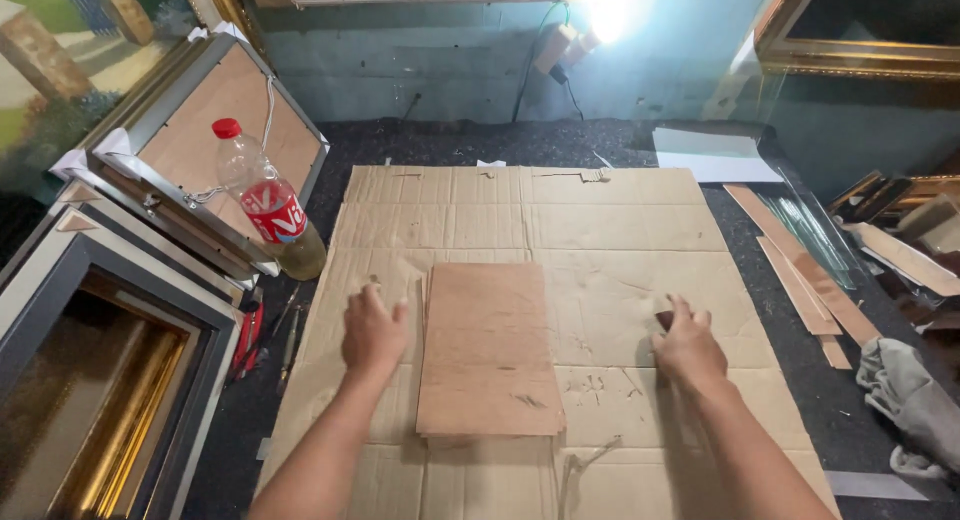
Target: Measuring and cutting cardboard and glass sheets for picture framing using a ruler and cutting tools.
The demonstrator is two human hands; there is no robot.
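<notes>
Two hands in head view, both mine, palms down over flattened cardboard sheet [620,230] on dark bench [560,140]. Left hand [373,332]: fingers spread, empty, just beside left edge of brown board [488,350]; contact w/ board not clear. Right hand [688,346]: fingers loosely spread, resting on cardboard, well apart from board's right edge. Board lies flat, approx. centre of cardboard, between hands. Plastic bottle [262,202], red cap, stands at far left near stacked frames [120,310].
</notes>
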